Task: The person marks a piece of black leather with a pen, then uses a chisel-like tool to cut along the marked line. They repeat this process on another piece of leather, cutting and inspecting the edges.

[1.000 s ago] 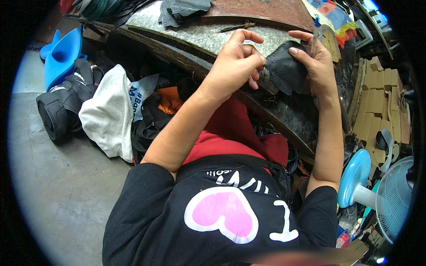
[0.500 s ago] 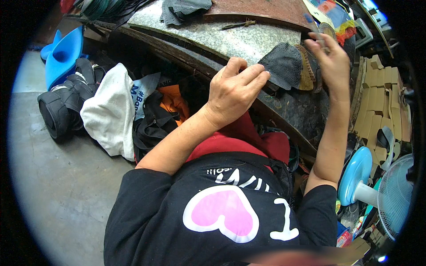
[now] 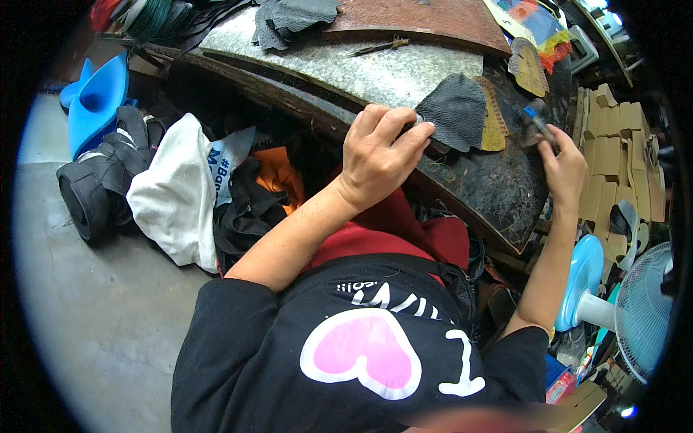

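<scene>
My left hand [image 3: 382, 155] is closed in a pinch at the near edge of a black grained leather piece [image 3: 455, 112], with a small shiny bit by the fingertips. Beneath that piece, a yellowish shaped template [image 3: 494, 119] sticks out on its right side. My right hand [image 3: 564, 169], at the table's right end, grips a slim pen-like tool with a blue end [image 3: 543, 124]; it is smeared by motion. Another yellowish, marked template [image 3: 528, 68] lies farther back. Under the tool is a dark rounded thing [image 3: 533, 136] that I cannot make out.
A pale stone slab [image 3: 411, 68] and a reddish-brown board [image 3: 426, 22] cover the back of the dark worktable [image 3: 491, 191]. Black leather scraps [image 3: 289, 22] and a thin dark tool [image 3: 380, 47] rest there. At right stand a blue fan [image 3: 585, 281] and cardboard boxes [image 3: 613, 144].
My right hand has moved nearer to me and right with the pen-like tool, uncovering the farther template. My left hand stays at the leather's edge. The whole view has shifted slightly.
</scene>
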Motion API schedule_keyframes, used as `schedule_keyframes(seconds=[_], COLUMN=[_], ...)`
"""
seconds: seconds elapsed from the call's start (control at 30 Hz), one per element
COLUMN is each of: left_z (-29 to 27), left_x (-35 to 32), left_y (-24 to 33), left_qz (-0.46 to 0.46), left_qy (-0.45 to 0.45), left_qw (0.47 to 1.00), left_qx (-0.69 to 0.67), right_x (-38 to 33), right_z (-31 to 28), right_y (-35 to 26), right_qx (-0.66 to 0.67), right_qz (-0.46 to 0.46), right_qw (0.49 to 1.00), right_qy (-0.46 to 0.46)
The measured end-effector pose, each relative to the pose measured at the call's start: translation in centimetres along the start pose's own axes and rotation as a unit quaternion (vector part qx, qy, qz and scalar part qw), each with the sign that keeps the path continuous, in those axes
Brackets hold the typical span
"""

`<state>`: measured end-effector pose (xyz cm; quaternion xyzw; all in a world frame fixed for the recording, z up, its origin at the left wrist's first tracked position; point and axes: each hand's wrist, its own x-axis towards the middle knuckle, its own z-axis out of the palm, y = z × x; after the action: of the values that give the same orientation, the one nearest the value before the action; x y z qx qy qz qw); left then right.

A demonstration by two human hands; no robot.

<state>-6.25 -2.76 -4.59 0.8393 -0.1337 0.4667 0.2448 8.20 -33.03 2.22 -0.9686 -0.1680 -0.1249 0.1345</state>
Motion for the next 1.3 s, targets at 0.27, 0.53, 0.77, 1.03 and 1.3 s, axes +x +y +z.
schedule_keyframes(seconds=[0.27,0.53,0.77,1.03,1.3], left_z=[0.2,-0.5,-0.7,-0.6,-0.6], left_x=[0.0,-0.2,0.1,0.2,0.2], left_y=[0.4,0.7,0.8,0.9,0.9], left_qz=[-0.022,-0.007,-0.001,-0.002,0.001], left_qy=[0.011,-0.006,-0.005,0.003,-0.002], left_qw=[1.000,0.999,0.998,0.998,0.998], left_qx=[0.000,0.043,0.056,0.061,0.067], right_x=[0.8,0.4,1.3,0.7,1.5], right_z=[-2.3,-2.8,-1.1,-1.2,-2.1], right_y=[-4.1,-12.2,-12.9,-12.5,-12.9], right_qx=[0.449,0.491,0.244,0.347,0.252], right_qz=[0.060,-0.050,-0.122,-0.121,-0.144], right_qw=[0.891,0.864,0.953,0.925,0.953], right_qy=[-0.031,-0.102,-0.135,-0.099,-0.083])
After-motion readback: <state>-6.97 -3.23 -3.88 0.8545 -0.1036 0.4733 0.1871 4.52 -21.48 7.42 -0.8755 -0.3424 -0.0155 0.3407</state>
